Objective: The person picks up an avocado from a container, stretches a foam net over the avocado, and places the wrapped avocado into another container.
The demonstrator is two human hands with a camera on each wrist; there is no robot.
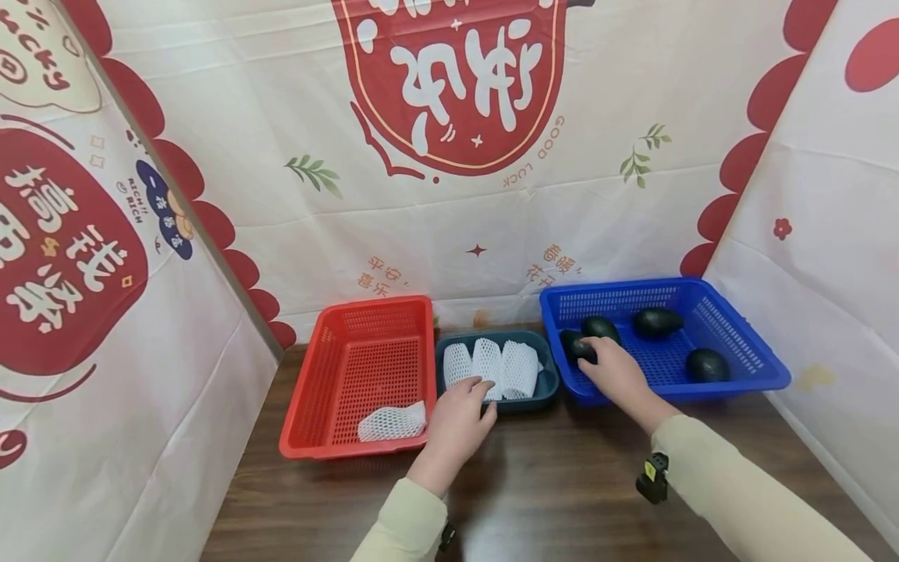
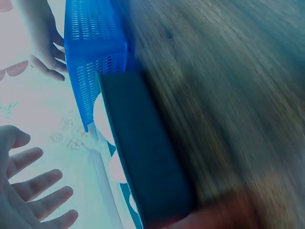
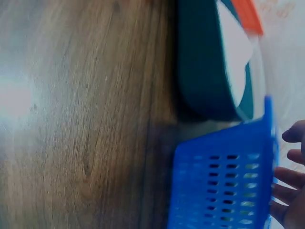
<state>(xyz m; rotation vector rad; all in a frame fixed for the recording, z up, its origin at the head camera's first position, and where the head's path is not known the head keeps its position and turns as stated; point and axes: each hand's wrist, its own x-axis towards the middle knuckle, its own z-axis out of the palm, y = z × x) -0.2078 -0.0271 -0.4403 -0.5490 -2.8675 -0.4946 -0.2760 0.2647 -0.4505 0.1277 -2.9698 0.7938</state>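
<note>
My right hand (image 1: 614, 373) reaches over the near left side of the blue basket (image 1: 744, 382), its fingers loosely bent at a dark green avocado (image 1: 576, 345). Whether they touch it is unclear. Another avocado (image 1: 600, 328) lies just behind, with more farther right in the basket. My left hand (image 1: 458, 417) hovers by the front edge of the dark green tray (image 1: 523, 404), fingers apart and holding nothing. Three white foam net sleeves (image 1: 520, 370) lie side by side in that tray. In the left wrist view, the left hand's fingers (image 2: 38, 186) are spread.
Left of the tray stands a red basket (image 1: 323, 367) with a rounded white foam net (image 1: 392, 422) near its front; its contents are unclear. All containers rest on a brown wooden table (image 1: 534, 484). Printed cloth walls (image 1: 449, 218) enclose the back and sides.
</note>
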